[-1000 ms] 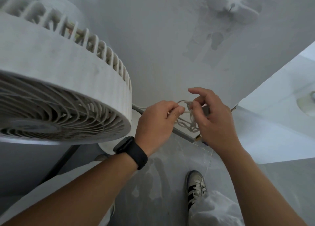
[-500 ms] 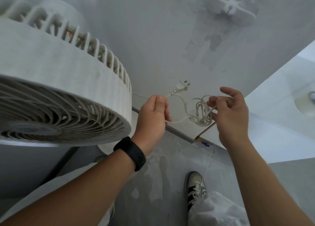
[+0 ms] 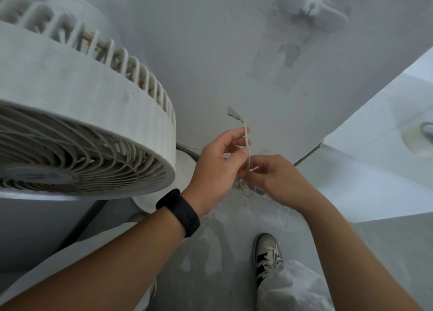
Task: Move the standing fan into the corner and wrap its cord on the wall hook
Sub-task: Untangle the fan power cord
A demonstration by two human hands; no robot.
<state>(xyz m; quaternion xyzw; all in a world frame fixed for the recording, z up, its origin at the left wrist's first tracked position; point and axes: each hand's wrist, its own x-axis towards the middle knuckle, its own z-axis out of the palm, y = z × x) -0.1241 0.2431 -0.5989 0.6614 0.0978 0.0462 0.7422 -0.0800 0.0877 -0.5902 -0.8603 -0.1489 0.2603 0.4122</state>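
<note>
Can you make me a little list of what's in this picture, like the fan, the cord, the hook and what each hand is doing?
fan: white fan stands at the left, by the wall
cord: white cord held up between both hands, a bunch of loops hanging below
plug: plug sticks up above the left hand
left hand: left hand grips the cord
right hand: right hand pinches the cord by the loops
hook: white hook high on the wall, no cord on it yet
shoe: striped shoe on the floor
</note>
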